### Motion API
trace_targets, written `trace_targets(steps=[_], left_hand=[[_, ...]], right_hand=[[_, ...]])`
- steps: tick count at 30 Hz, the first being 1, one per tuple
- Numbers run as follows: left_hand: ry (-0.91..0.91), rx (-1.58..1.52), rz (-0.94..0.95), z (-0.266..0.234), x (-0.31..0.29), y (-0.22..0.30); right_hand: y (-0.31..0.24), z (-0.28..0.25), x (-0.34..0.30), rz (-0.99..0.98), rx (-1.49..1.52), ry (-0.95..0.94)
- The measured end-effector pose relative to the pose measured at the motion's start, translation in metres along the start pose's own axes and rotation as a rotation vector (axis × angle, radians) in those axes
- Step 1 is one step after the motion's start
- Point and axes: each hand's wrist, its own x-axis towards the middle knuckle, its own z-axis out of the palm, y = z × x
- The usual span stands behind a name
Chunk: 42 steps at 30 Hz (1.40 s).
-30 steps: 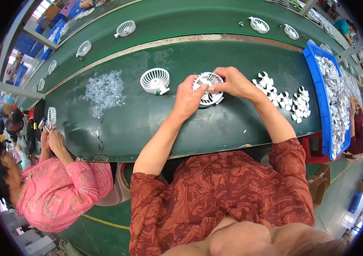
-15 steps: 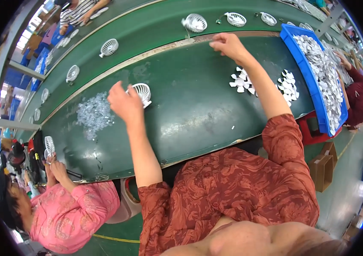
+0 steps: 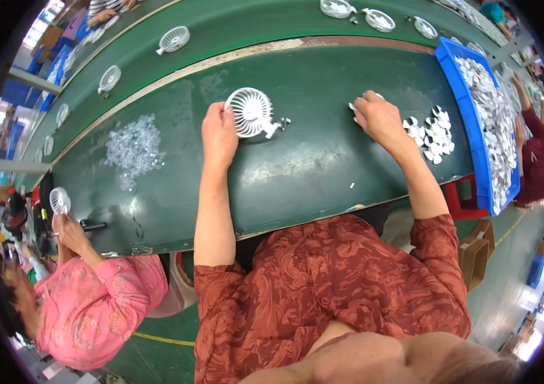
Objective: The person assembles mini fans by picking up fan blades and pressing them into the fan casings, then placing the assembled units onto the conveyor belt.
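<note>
A round white fan housing [image 3: 246, 105] with a slatted rim is in my left hand [image 3: 219, 134], its fingers closed on the housing's left side. From its lower right a short neck sticks out, and a small dark and silvery part [image 3: 285, 123] sits beside that. Over to the right, my right hand [image 3: 377, 118] is low over the green table with its fingers bent around a white fan blade [image 3: 352, 106]. Only white edges of the blade show past the fingers. Close by lies a pile of white fan blades [image 3: 437, 134].
Small clear pieces [image 3: 132, 150] lie heaped on the table's left. A blue tray [image 3: 467, 128] full of white and silvery parts stands at the right. Beyond the table runs a green belt [image 3: 253, 29] carrying white housings. A co-worker in pink [image 3: 102, 307] sits at the left.
My right hand has come back from the belt side down to the fan blades. My left hand, reaching beside a housing before, now grips one. Housings on the belt have shifted.
</note>
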Motion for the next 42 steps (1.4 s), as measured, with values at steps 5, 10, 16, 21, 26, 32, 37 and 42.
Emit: trace_targets(steps=[5, 10, 16, 21, 26, 32, 37, 42], left_hand=[[-0.134, 0.072, -0.105, -0.008, -0.008, 0.013], [0.169, 0.233, 0.333, 0.003, -0.024, 0.016], [-0.394, -0.457, 0.035, 0.019, -0.032, 0.044], [-0.854, -0.236, -0.062, 0.0, -0.035, 0.065], [-0.556, -0.135, 0.001, -0.028, -0.043, 0.087], [0.153, 0.16, 0.595, -0.098, -0.026, 0.141], [0.853, 0.358, 1.047, -0.176, 0.049, 0.292], [0.974, 0.636, 0.943, -0.269, 0.157, 0.39]], right_hand=[[-0.007, 0.003, 0.005, 0.175, 0.975, 0.153], [-0.022, -0.01, -0.004, 0.473, 1.594, -0.133], [-0.06, 0.002, -0.004, 0.299, 1.709, -0.317], [-0.091, -0.007, 0.0, 0.026, 1.471, -0.297], [-0.036, 0.001, 0.003, -0.059, 0.564, 0.188], [-0.022, 0.027, -0.008, -0.085, 0.165, 0.149], [-0.027, 0.04, -0.006, -0.099, 0.265, 0.337], [-0.031, 0.041, 0.001, -0.167, 0.246, 0.412]])
